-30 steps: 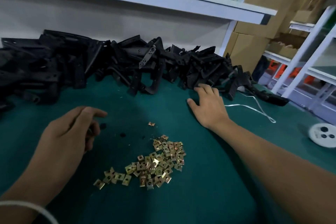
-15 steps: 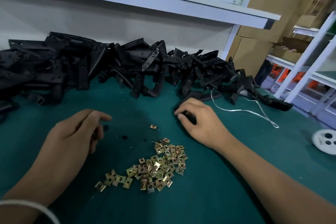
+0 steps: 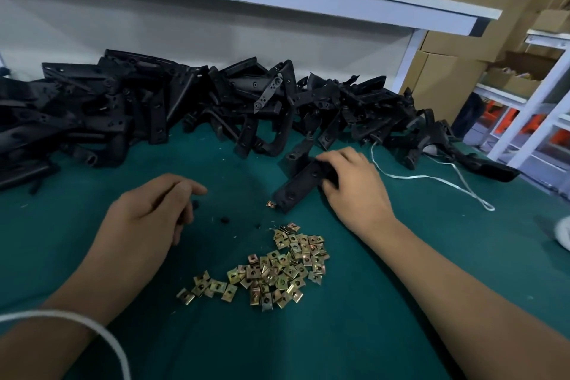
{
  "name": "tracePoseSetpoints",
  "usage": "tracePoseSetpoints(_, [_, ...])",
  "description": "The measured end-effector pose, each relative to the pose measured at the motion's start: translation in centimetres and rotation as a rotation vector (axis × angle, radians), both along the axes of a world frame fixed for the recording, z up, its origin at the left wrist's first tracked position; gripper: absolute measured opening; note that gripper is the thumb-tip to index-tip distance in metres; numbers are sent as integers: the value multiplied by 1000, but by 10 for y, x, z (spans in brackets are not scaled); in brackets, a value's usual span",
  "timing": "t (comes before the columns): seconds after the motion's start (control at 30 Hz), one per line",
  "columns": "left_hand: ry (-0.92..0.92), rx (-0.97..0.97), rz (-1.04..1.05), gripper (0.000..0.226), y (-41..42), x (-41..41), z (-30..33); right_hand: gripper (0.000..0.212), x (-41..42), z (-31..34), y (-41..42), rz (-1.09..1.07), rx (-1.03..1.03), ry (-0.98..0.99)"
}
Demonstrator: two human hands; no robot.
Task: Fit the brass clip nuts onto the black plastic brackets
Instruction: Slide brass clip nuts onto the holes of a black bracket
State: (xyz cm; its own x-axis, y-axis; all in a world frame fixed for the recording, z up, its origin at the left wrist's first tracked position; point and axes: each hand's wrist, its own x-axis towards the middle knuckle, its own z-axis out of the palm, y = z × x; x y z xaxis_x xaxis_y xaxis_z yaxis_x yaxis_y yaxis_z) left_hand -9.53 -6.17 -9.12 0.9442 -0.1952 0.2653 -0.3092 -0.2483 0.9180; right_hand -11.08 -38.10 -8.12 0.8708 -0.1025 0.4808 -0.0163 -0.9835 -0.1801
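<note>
Along the far edge of the green surface (image 3: 385, 302), from its far left corner across to the right, the heap of black brackets (image 3: 154, 108) is lying piled against the wall. Nearer, left of centre, the left hand (image 3: 145, 219) is hovering with its fingers loosely curled and holding nothing I can make out; small black specks are sitting just beyond them. Toward the near edge, in the middle, the brass clip nuts (image 3: 277, 271) are lying in a loose scatter, with a single clip nut (image 3: 271, 203) sitting apart, just beside the low end of one bracket (image 3: 297, 188). To the right, the right hand (image 3: 354, 185) is gripping that bracket at its upper end, fingers curled around it. To do this step well, the bracket should probably be held steady, its free end facing the left hand, so a nut can slide squarely over the hole. Farther right, a white cord (image 3: 431, 177) is trailing toward the right edge.
</note>
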Motion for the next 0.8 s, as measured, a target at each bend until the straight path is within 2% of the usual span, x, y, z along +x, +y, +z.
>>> tracePoseSetpoints(0.13, [1, -16, 0, 29, -2, -3, 4, 14, 3, 3, 7, -10, 86, -236])
tracePoseSetpoints(0.2, [6, -23, -4, 29, -2, -5, 6, 9, -1, 5, 6, -34, 69, -428])
tracePoseSetpoints(0.3, [-12, -4, 4, 25, -3, -11, 9, 16, -8, 14, 8, -97, -64, -722])
tracePoseSetpoints(0.37, [-160, 119, 62, 16, -4, -16, 13, 26, -12, 21, 15, -58, -188, -880])
tracePoseSetpoints(0.4, [-296, 236, 106, 20, -5, -21, 19, 28, -13, 24, 23, -12, -239, -927])
tracePoseSetpoints(0.47, [-557, 439, 131, 45, -11, -25, 26, 24, -18, 27, 45, 93, -292, -967])
tracePoseSetpoints(0.53, [-712, 564, 105, 67, -16, -27, 30, 13, -24, 26, 73, 218, -248, -976])
tracePoseSetpoints(0.57, [-759, 615, 102, 72, -18, -28, 30, 7, -27, 24, 87, 302, -161, -966])
tracePoseSetpoints(0.63, [-839, 686, 132, 69, -17, -25, 28, 15, -31, 20, 109, 489, -18, -893])
tracePoseSetpoints(0.7, [-839, 665, 179, 60, -12, -22, 27, 30, -32, 19, 114, 607, -66, -831])
tracePoseSetpoints(0.73, [-777, 607, 220, 55, -9, -21, 27, 34, -32, 21, 110, 634, -49, -791])
tracePoseSetpoints(0.8, [-591, 424, 282, 49, -3, -19, 27, 25, -29, 25, 93, 531, 70, -679])
